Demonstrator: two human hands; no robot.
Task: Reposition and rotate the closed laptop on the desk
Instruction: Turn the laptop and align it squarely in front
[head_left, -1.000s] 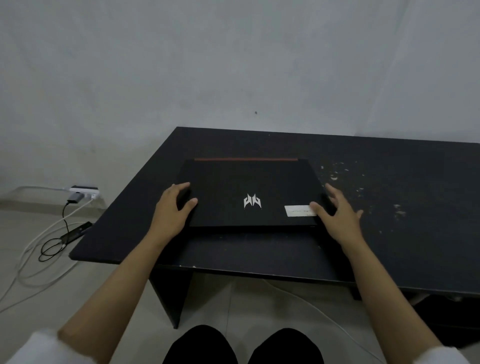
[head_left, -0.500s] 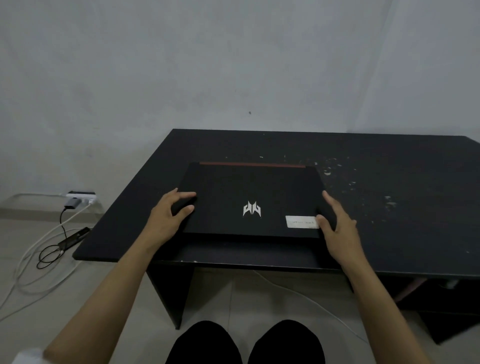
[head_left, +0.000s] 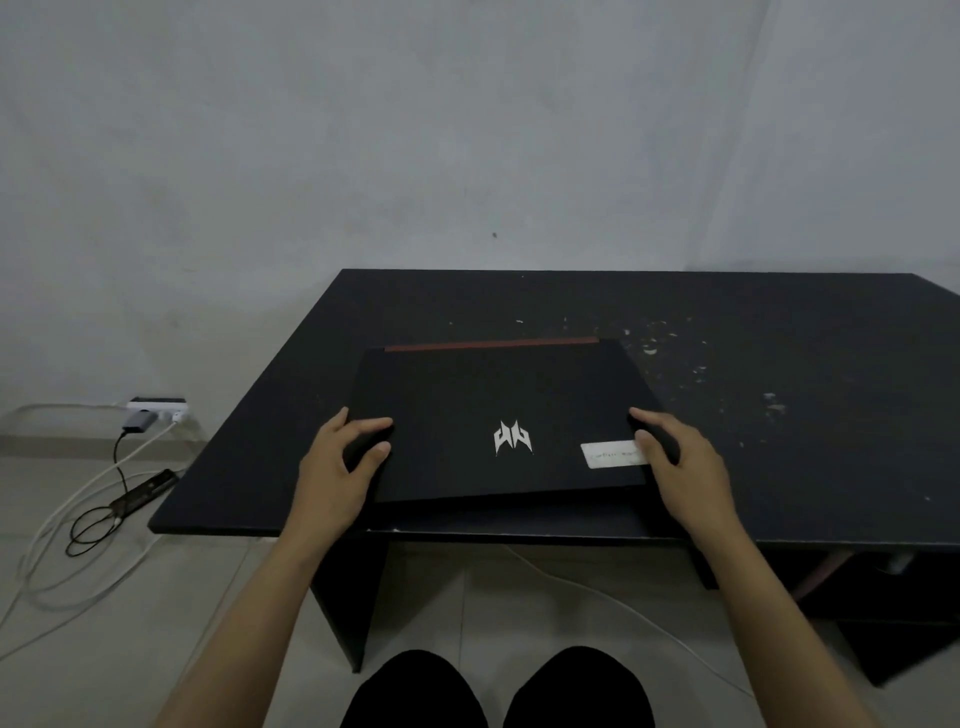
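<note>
Silver fang logo and illegible white sticker mark laptop.

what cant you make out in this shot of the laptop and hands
Head view only:
- White sticker text: too small, blurred.
- Laptop underside and near edge: dark; lift off the desk uncertain.
- Left hand and right hand palms: facing away.
- Desk's right end: cropped.

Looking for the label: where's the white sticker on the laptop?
On the laptop lid's near right corner, the white sticker sits beside the right hand thumb, right of the silver logo.
</note>
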